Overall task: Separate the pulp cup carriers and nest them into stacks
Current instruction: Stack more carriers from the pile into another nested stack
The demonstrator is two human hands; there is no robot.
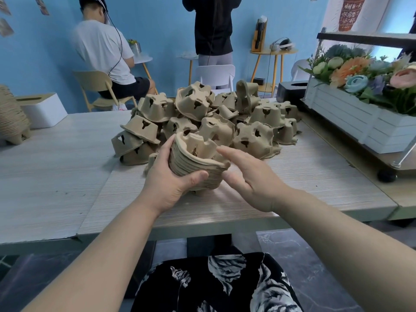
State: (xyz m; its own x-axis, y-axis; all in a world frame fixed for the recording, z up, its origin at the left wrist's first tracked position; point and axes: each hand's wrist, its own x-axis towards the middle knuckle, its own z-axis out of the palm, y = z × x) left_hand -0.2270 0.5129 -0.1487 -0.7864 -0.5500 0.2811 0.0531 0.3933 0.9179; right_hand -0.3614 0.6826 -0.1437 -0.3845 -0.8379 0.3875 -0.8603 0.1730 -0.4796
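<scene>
My left hand [171, 183] grips a nested stack of brown pulp cup carriers [198, 161], thumb across its front, fingers round its left side, just above the table. My right hand [249, 176] is beside the stack on the right, fingers straight and pointing up-left toward its rim, holding nothing. Behind the stack lies a loose pile of pulp carriers [209, 118], tipped at all angles. A second tall nested stack [12, 118] stands at the far left of the table.
The wooden table [67, 176] has a seam down its left half. A white tissue box [42, 109] stands at the back left, a black box [290, 88] and white flower planter [360, 118] at the right. Two people and chairs are behind the table.
</scene>
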